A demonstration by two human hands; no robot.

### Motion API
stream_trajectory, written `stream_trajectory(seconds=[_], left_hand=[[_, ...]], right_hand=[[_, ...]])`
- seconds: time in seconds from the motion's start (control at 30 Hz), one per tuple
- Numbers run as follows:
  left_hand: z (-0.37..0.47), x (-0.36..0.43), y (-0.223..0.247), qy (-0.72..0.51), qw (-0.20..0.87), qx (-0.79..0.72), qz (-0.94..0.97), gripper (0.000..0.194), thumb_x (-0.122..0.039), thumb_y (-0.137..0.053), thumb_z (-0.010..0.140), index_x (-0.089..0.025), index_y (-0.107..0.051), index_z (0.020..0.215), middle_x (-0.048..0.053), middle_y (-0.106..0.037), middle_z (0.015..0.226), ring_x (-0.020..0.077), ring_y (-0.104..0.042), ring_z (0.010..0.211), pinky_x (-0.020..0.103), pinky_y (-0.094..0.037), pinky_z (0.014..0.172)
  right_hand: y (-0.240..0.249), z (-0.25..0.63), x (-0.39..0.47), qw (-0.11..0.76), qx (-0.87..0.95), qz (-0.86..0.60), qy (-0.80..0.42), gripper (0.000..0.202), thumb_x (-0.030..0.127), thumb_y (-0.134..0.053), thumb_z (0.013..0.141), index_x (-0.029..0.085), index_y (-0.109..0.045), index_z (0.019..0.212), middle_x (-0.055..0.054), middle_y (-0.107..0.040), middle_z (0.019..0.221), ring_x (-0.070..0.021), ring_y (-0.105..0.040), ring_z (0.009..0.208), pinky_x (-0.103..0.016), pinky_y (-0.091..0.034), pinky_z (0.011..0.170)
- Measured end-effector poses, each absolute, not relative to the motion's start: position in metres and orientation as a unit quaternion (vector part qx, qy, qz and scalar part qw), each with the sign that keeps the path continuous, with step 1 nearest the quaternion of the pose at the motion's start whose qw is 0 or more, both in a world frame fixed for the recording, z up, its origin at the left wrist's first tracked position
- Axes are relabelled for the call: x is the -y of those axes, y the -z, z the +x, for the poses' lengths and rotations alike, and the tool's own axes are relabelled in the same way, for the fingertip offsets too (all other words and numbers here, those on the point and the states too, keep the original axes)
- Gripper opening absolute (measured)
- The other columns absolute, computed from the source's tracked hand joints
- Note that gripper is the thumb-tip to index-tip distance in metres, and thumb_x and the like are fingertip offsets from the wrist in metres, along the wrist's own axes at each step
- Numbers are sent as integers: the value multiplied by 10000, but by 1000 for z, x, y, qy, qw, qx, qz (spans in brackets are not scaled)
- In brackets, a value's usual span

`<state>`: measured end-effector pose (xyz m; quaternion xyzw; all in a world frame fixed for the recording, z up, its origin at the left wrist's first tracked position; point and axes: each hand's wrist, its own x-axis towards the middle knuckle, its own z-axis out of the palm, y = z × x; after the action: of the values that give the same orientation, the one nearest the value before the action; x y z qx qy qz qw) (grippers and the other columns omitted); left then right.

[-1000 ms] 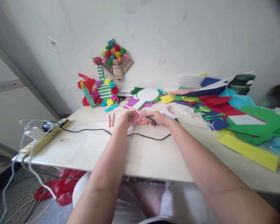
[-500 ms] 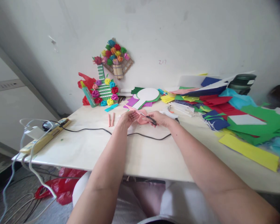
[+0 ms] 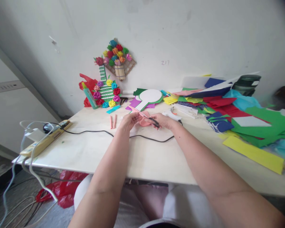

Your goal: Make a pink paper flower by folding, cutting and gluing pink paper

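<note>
My right hand [image 3: 161, 120] is closed on the black handles of a pair of scissors [image 3: 154, 122], whose blades point up and left. Pink crepe paper [image 3: 145, 121] lies along the blades, and my left hand [image 3: 131, 119] grips it from the left side. How far the blades cut into the paper is too small to tell. Left of my hands, two narrow pink rolled strips [image 3: 113, 122] rest on the table. Just beyond the hands is a white round paddle-shaped board [image 3: 150, 95] with a green edge.
A white glue gun [image 3: 171, 114] lies right of my hands, and a black cord [image 3: 154, 139] crosses the table. Coloured paper sheets [image 3: 249, 122] heap up on the right. A flower-decorated guitar shape [image 3: 106, 91] and a glue bottle [image 3: 90, 97] stand at the back; a power strip [image 3: 46, 139] sits left.
Almost nothing differs. The pink paper and the scissors have shifted very slightly between my hands, which keep their grip.
</note>
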<state>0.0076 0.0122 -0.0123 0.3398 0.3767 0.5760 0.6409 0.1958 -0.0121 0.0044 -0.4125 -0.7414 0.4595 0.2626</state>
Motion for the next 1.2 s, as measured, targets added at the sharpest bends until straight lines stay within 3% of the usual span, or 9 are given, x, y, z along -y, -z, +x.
stream_trajectory(seconds=[0.37,0.7,0.97,1.2], left_hand=[[9,-10,11,-575,629,-383,357,51,-46,-553,692,-63,-600,697,100,-650,648,167,-644,638,303,-530,728],[9,-9,9,-575,627,-384,359,60,-44,-552,701,-55,-604,672,100,-640,619,161,-637,611,298,-536,710],[9,-9,8,-580,622,-389,354,73,-40,-541,705,-54,-604,671,104,-639,620,164,-637,619,300,-535,709],[10,-6,6,-578,621,-397,350,52,-49,-557,699,-62,-605,686,94,-636,616,147,-625,591,270,-528,676]], right_hand=[[-9,194,17,268,730,-424,-465,443,565,-560,737,125,-542,687,25,-462,429,-57,-395,360,-178,-273,324],[-7,194,14,258,726,-427,-474,300,400,-583,778,109,-574,707,31,-465,431,-51,-399,359,-168,-274,335],[-5,195,11,262,731,-421,-470,333,442,-590,756,115,-570,696,33,-470,441,-51,-404,362,-171,-282,344],[-13,192,19,264,714,-425,-490,389,497,-569,755,157,-447,611,39,-445,410,-54,-381,342,-180,-281,331]])
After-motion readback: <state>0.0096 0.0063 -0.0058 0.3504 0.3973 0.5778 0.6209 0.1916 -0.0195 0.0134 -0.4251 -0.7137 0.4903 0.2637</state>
